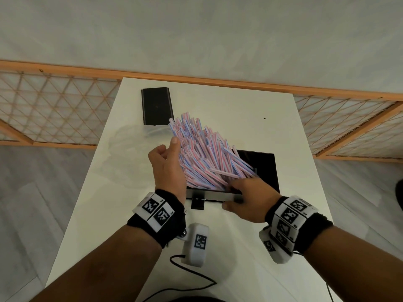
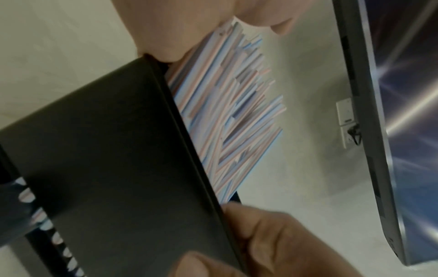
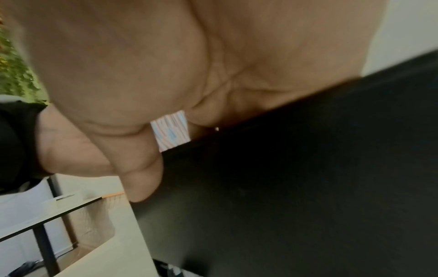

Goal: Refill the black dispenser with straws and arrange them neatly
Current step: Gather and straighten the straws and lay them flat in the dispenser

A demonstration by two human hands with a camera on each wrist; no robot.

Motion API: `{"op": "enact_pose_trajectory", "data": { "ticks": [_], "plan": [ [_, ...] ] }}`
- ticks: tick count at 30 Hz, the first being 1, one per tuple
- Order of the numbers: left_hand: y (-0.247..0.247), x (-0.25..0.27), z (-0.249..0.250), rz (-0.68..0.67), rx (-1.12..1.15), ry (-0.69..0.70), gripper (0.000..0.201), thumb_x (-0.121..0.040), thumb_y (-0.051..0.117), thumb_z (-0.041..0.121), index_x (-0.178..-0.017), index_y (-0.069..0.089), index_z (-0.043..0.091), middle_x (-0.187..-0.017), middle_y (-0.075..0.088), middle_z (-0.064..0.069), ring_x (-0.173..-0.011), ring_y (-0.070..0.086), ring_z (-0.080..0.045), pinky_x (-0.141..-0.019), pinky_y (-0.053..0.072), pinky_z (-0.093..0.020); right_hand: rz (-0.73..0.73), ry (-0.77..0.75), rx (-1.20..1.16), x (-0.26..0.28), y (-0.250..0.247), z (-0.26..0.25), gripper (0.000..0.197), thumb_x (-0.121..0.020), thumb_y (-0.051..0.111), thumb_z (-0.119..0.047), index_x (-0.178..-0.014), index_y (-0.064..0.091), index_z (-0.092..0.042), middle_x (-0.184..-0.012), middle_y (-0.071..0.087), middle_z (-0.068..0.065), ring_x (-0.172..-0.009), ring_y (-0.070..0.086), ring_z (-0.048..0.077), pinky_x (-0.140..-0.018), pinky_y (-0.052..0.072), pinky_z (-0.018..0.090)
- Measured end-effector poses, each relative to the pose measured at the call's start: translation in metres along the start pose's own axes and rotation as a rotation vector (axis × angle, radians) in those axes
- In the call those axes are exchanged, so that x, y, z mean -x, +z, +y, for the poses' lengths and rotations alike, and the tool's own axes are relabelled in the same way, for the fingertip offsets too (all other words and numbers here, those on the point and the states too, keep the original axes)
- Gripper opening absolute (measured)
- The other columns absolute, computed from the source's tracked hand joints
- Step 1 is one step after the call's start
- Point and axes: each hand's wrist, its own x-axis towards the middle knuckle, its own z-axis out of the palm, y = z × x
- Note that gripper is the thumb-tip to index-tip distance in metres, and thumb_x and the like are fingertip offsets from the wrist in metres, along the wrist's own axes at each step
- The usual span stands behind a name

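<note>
- Both forearms reach forward over the desk [image 1: 91,192] toward the black dispenser [image 1: 265,168], each wrist wrapped in a black band carrying white marker blocks.
- The left hand [image 1: 169,168] stands on edge at the dispenser's left side, palm against the bundle of straws [image 1: 205,153], fingers loosely curled behind it.
- The right hand [image 1: 248,198] lies palm down on the dispenser's near rim, fingers reaching in to the straws' lower ends, thumb over the front wall.
</note>
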Motion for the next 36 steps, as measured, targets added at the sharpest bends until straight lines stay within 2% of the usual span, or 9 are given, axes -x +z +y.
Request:
{"op": "enact_pose_trajectory", "data": {
  "ticks": [2,5,8,12,17,21,28,33,36],
  "plan": [
    [0.001,0.003,0.003,0.003,-0.008,0.016,0.104,-0.060,0.070,0.081,-0.131,0.045,0.009,-0.131,0.058,-0.019,-0.117,0.063,-0.031,-0.100,0.053,-0.055,-0.064,-0.024,-0.011,-0.002,0.002,-0.003,0.038,-0.082,0.065,-0.054,-0.113,0.064,-0.032,-0.095,0.065,-0.013,-0.091,0.061,0.014,-0.080,0.051,0.029],
    [0.002,0.005,0.006,0.009,-0.022,0.014,0.090,-0.061,0.065,0.077,-0.123,0.043,0.017,-0.132,0.056,-0.014,-0.120,0.061,-0.029,-0.105,0.049,-0.055,-0.102,-0.015,0.028,-0.009,-0.001,-0.011,0.031,-0.084,0.065,-0.053,-0.105,0.062,-0.030,-0.088,0.062,-0.011,-0.085,0.059,0.016,-0.074,0.047,0.028],
    [0.004,0.006,0.008,0.010,-0.074,0.021,0.090,-0.060,0.059,0.079,-0.123,0.042,0.017,-0.128,0.057,-0.011,-0.114,0.062,-0.026,-0.104,0.050,-0.054,-0.173,-0.036,0.029,-0.013,-0.006,-0.020,0.055,-0.087,0.062,-0.053,-0.136,0.052,-0.031,-0.119,0.065,-0.010,-0.109,0.059,0.017,-0.092,0.047,0.028],
    [0.003,0.005,0.010,-0.018,-0.155,0.034,0.095,-0.059,0.054,0.084,-0.126,0.038,0.018,-0.127,0.057,-0.009,-0.105,0.061,-0.024,-0.103,0.050,-0.056,-0.249,-0.010,0.024,-0.022,-0.021,-0.031,0.040,-0.089,0.063,-0.048,-0.123,0.060,-0.025,-0.107,0.065,-0.004,-0.103,0.063,0.022,-0.088,0.051,0.031],
    [0.005,0.006,0.008,-0.037,-0.188,0.017,0.092,-0.056,0.054,0.084,-0.123,0.035,0.024,-0.132,0.054,-0.009,-0.105,0.059,-0.022,-0.101,0.051,-0.052,-0.470,0.031,0.120,-0.032,-0.038,-0.041,0.050,-0.094,0.054,-0.055,-0.129,0.055,-0.020,-0.114,0.062,-0.001,-0.111,0.058,0.024,-0.092,0.044,0.032],
    [0.006,0.004,0.007,-0.020,-0.171,-0.011,0.085,-0.063,0.056,0.078,-0.125,0.035,0.023,-0.130,0.052,-0.006,-0.103,0.058,-0.019,-0.095,0.054,-0.046,-0.550,0.069,0.190,-0.041,-0.045,-0.049,0.072,-0.095,0.039,-0.067,-0.151,0.036,-0.022,-0.156,0.038,-0.001,-0.142,0.036,0.021,-0.115,0.027,0.034],
    [0.006,0.004,0.003,0.001,-0.129,0.055,0.062,-0.088,0.061,0.058,-0.128,0.036,0.018,-0.120,0.046,0.000,-0.095,0.052,-0.018,-0.081,0.046,-0.035,-0.491,0.017,0.212,-0.045,-0.025,-0.051,0.089,-0.093,0.033,-0.072,-0.158,0.000,-0.022,-0.161,0.028,0.005,-0.142,0.038,0.027,-0.112,0.029,0.032],
    [0.005,0.002,0.010,0.008,-0.133,0.105,0.070,-0.078,0.058,0.065,-0.127,0.037,0.019,-0.128,0.052,-0.004,-0.094,0.058,-0.012,-0.073,0.045,-0.027,-0.190,-0.108,0.051,-0.041,-0.010,-0.039,0.062,-0.092,0.048,-0.065,-0.137,0.053,-0.023,-0.126,0.065,0.004,-0.115,0.060,0.026,-0.093,0.044,0.027],
    [0.004,0.001,0.013,0.003,-0.239,0.184,0.069,-0.088,0.065,0.060,-0.132,0.035,0.016,-0.131,0.051,-0.002,-0.099,0.060,-0.010,-0.078,0.048,-0.025,-0.119,-0.161,-0.018,-0.036,-0.010,-0.035,0.061,-0.088,0.055,-0.064,-0.132,0.057,-0.022,-0.122,0.067,0.003,-0.115,0.059,0.025,-0.092,0.046,0.029]
  ]
}}
